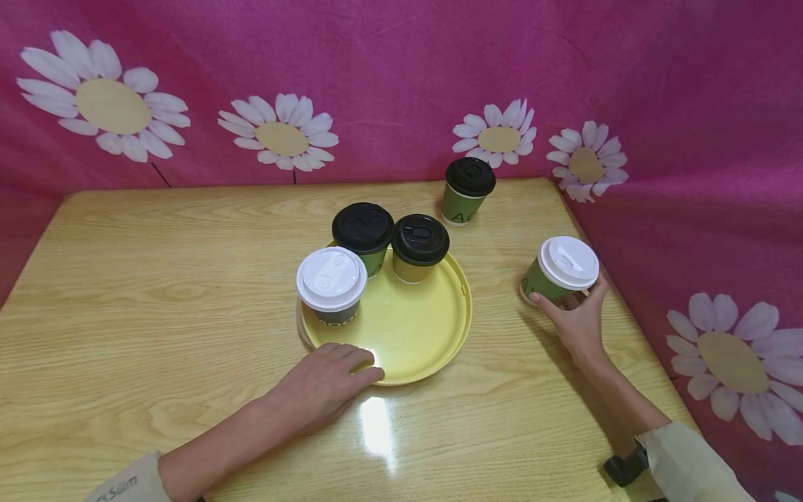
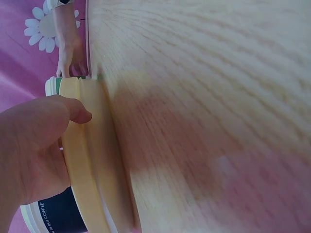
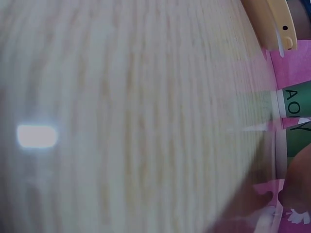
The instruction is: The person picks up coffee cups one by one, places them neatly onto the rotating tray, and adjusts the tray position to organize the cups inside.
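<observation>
My left hand (image 1: 335, 376) is at the near rim of a round yellow tray (image 1: 408, 348). In the left wrist view its thumb presses the outer wall of the tray (image 2: 90, 165), with the other fingers over the rim. Three lidded paper coffee cups stand on the tray: a dark one with a white lid (image 1: 332, 279), a green one with a black lid (image 1: 362, 226) and a tan one with a black lid (image 1: 420, 240). To the tray's right, my right hand (image 1: 580, 331) grips a green coffee cup with a white lid (image 1: 567, 263), thumb on its near side.
Another green coffee cup with a black lid (image 1: 469, 181) stands on the wooden table (image 1: 157, 293) behind the tray, near the back edge. A pink cloth with daisies (image 1: 389, 84) hangs along the back and right sides, close to the right hand.
</observation>
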Motion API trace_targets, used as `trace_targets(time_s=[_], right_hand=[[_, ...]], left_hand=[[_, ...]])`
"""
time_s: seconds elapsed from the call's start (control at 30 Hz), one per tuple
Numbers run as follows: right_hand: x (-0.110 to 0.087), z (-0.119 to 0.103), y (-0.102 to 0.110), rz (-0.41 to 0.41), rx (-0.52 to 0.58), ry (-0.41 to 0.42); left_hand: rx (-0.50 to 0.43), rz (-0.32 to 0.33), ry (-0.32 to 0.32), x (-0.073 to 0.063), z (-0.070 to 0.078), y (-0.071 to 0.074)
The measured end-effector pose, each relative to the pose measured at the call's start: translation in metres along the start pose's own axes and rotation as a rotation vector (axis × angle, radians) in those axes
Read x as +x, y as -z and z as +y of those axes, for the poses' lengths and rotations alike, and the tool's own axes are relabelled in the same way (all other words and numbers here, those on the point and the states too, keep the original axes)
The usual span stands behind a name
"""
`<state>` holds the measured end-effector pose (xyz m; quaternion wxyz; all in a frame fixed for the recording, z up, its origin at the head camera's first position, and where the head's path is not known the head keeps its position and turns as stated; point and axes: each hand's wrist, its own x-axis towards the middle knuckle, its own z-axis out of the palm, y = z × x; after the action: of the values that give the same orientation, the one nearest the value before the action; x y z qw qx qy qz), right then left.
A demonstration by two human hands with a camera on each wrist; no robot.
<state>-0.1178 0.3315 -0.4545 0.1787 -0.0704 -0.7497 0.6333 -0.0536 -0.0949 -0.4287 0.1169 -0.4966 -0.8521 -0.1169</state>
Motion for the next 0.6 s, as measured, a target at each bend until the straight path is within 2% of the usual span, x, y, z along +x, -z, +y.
trace_targets(time_s=[0.23,0.6], right_hand=[[0.0016,-0.0032,-0.0026,0.005,-0.103,-0.001],[0.0098,-0.0038,-0.0071,0.021,-0.023,0.022]], left_hand=[[0.003,-0.005,0.000,-0.0001,-0.0001,-0.0007],[0.000,-0.017,0.003,-0.0001,-0.0004,0.0003]])
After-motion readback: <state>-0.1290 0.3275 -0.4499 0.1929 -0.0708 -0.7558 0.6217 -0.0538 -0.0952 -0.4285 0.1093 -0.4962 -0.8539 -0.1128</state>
